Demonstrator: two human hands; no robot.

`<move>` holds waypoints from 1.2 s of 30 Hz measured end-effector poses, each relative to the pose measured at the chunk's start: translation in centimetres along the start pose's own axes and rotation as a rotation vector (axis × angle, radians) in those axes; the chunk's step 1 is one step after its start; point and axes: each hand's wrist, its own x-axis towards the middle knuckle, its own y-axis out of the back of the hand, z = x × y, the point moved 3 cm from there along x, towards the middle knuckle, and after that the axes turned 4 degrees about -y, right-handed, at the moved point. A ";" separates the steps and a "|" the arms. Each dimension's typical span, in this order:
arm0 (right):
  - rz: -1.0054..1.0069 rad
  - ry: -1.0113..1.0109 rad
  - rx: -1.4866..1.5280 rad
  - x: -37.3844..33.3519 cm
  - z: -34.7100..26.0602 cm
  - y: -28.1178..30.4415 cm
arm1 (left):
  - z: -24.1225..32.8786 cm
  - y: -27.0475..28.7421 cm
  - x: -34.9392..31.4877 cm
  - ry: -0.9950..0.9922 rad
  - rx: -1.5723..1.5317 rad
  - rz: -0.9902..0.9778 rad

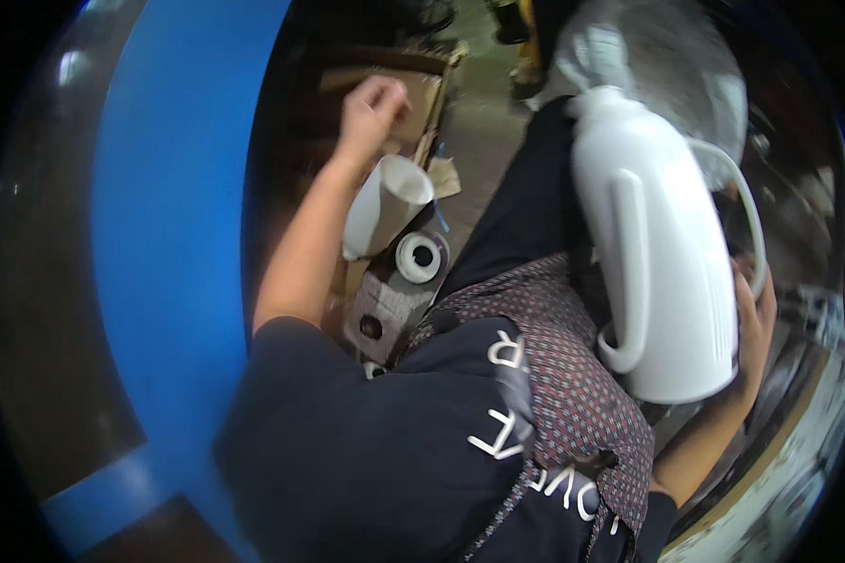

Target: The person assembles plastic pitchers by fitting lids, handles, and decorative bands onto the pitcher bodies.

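Observation:
A large white plastic jug (671, 253) with a narrow neck and two looped handles stands tilted at my right side. My right hand (756, 314) grips it by its lower right edge, near the end of the outer handle; most of the palm is hidden behind the jug. Out to the far left, my left hand (376, 108) is raised over a cardboard box (422, 64), its fingers curled in and slightly blurred. Whether anything is inside those fingers is hidden. Below the left wrist lies a white open-mouthed plastic container (376, 216).
A white ring-shaped piece with a dark hole (421, 257) sits just nearer than the container. A blue panel (174, 216) runs down my left side. Clear plastic sheeting (695, 66) bulges behind the jug. Grey floor (488, 103) shows beyond my leg.

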 end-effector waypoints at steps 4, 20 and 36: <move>0.134 -0.033 0.230 -1.6 1.9 0.2 | -20.2 2.1 -14.7 0.574 0.276 -0.417; 0.265 -0.091 0.233 -1.5 -0.8 -0.2 | -39.6 -12.5 -27.1 1.202 0.073 -0.467; -0.523 0.210 -0.227 4.6 -12.0 -8.5 | 1.3 -3.9 -0.8 -0.230 -0.933 -0.446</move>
